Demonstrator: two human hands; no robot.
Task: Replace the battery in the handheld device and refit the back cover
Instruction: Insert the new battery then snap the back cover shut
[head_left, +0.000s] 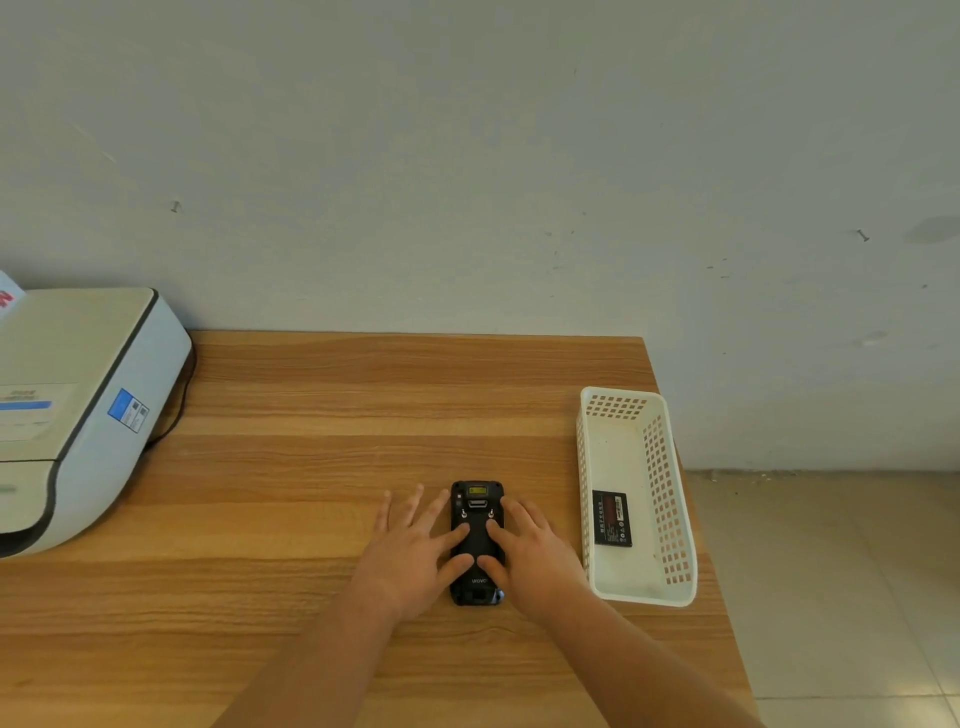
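A black handheld device (477, 504) lies face down on the wooden table (332, 405), its back cover on and two latches visible near its upper end. My left hand (415, 551) rests flat beside it, with thumb and index fingertip pressing on the back cover. On the other side, my right hand (535, 556) does the same with its thumb and index finger. Neither hand grips anything. A black battery (612, 518) with a red label lies inside the white basket (670, 499) to the right.
A white and grey printer (78, 410) with a black cable stands at the table's left. The basket sits close to the table's right edge, beyond which is tiled floor (841, 587). A pale wall rises behind the table.
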